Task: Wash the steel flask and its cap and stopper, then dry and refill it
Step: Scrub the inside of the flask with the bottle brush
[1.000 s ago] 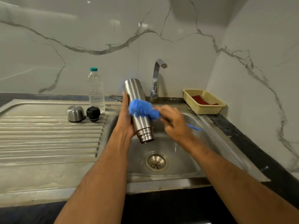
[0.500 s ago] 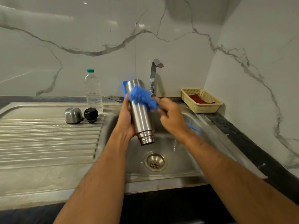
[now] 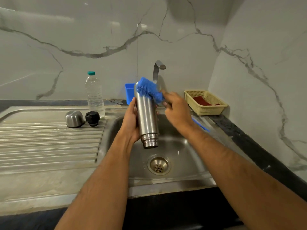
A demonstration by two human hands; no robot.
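flask: held mouth-down over the sink basin, base tipped up toward 12 o'clock; this attitude probably lets wash water run out of the open neck toward the drain directly below, at 6 o'clock of the flask.
left hand: wrapped round the lower body of the flask from its 9 o'clock side, fingers curled behind the steel; it appears to serve as the steady clamp while the other hand works.
right hand: closed round the stem of the blue brush, whose thin handle end sticks out past the wrist at 4 o'clock; the bristle head lies against the flask's upturned base and shoulder, so the outside is judged to be the part being scrubbed.
cap: steel dome, standing on the ribbed drainboard at 9 o'clock of the flask, well apart from it; likely parked there to await its own wash.
stopper: black, just beside the cap on its 3 o'clock side.
water bottle: clear, upright behind the stopper, at hand for the refill.
tap: at 12 o'clock behind the brush; no stream visible.
basket: at 3 o'clock on the counter, holding a red pad.
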